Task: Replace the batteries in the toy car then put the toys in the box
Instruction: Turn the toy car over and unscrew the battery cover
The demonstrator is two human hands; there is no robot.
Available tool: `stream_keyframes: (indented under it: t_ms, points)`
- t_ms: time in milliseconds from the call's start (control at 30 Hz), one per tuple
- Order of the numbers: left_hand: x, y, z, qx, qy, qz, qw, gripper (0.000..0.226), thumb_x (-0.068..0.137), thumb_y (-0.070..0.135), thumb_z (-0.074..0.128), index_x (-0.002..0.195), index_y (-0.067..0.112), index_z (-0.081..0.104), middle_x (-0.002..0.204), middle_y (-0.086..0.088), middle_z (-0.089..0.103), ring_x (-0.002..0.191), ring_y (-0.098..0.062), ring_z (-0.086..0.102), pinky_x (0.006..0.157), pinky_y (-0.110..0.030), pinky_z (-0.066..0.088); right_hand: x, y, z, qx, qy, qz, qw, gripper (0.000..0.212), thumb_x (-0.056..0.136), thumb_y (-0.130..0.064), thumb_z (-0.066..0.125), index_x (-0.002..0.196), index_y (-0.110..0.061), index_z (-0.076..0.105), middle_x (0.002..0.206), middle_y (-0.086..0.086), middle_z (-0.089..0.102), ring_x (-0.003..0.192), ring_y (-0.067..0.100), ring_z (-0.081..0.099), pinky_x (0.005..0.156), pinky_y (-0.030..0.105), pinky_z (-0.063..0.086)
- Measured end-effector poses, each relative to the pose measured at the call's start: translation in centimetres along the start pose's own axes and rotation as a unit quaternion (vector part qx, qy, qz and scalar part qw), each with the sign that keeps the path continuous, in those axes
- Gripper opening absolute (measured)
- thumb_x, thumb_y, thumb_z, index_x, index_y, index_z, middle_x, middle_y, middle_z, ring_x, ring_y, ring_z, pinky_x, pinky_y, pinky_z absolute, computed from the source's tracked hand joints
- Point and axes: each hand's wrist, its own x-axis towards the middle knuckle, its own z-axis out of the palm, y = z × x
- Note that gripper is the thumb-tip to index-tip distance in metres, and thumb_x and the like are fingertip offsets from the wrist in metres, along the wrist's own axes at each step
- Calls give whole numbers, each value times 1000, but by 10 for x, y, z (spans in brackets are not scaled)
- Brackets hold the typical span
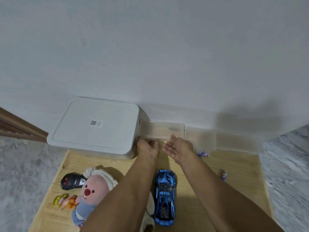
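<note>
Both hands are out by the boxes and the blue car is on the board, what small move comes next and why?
Probably bring the right hand back to pick up the blue car: both hands look empty, and the car lies untouched between the forearms, batteries loose nearby.

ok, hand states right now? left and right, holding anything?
Left hand: open, fingers reaching the clear container, holding nothing.
Right hand: open, palm up, holding nothing.
</note>
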Motion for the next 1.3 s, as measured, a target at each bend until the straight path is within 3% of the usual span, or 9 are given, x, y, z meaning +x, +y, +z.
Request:
stream_keyframes:
  t_ms: [333, 500, 633, 767, 867, 933, 1000, 1100, 1300]
  points:
    - [3, -2, 15, 77, -6, 16, 997, 32, 102, 5, 41, 133, -2, 46, 88, -11, 54, 78, -19, 54, 108, -36, 41, 6, 3, -3, -21, 14, -3, 1000, 28, 92, -14, 64, 112, 5, 60, 90, 17, 69, 74, 25, 72, 63, 36, 61]
    - [2, 0, 14, 44, -24, 21, 998, 34, 99, 11, 50, 131, 1, 52, 111, -13, 62, 110, -27, 60, 106, -42, 44, 5, -3, -6, -27, 17, -17, 999, 22, 89, -18, 69, 99, 1, 64, 83, 12, 70, 67, 19, 70, 56, 31, 59]
    - [-8, 2, 12, -29, -57, 50, 997, 35, 93, 21, 52, 124, 7, 59, 121, -14, 63, 110, -31, 62, 98, -47, 50, 3, -10, -10, -35, 4, -90, 995, 10, 83, -10, 74, 89, -4, 69, 79, 8, 70, 69, 17, 66, 66, 31, 58]
    - [-16, -3, 2, 183, -43, 64, 980, 36, 92, 26, 47, 120, 8, 62, 117, -14, 62, 107, -28, 58, 103, -43, 43, 7, -10, -7, -79, -9, -226, 971, 24, 85, 11, 61, 82, -11, 68, 88, 4, 68, 87, 18, 66, 73, 27, 58]
    - [-31, -10, -6, 471, 28, 142, 870, 48, 80, 28, 55, 119, 1, 59, 116, -18, 64, 104, -32, 60, 85, -40, 49, 15, -10, -6, -210, 27, -337, 917, 14, 91, -3, 61, 85, -11, 71, 85, 0, 68, 85, 16, 63, 83, 26, 52]
    - [-38, -15, -15, 603, 29, 219, 766, 69, 70, 30, 58, 131, -1, 47, 128, -19, 56, 113, -35, 55, 95, -45, 49, 22, -13, -7, -307, 47, -376, 873, 27, 94, -16, 59, 69, -13, 67, 69, 0, 62, 72, 14, 56, 72, 22, 43]
    - [-43, -20, -24, 727, 38, 303, 615, 72, 80, 25, 62, 142, 3, 32, 145, -18, 36, 127, -34, 43, 104, -40, 41, 30, -13, -9, -374, 54, -389, 840, 40, 96, -23, 56, 57, -14, 59, 59, 0, 56, 67, 20, 54, 64, 24, 37]
    - [-43, -19, -32, 828, 7, 378, 413, 69, 85, 24, 57, 145, 9, 27, 153, -15, 19, 137, -29, 28, 105, -37, 36, 41, -16, -5, -431, 58, -366, 823, 29, 96, -22, 55, 90, 0, 73, 89, 14, 71, 88, 30, 65, 76, 28, 49]
    - [-33, -12, -42, 891, -39, 310, 329, 84, 88, 25, 52, 155, 12, 2, 163, -6, -1, 149, -25, 7, 117, -44, 24, 38, -18, 0, -521, -15, -371, 768, 46, 99, -32, 47, 55, -17, 50, 61, 4, 57, 68, 26, 56, 64, 30, 42]
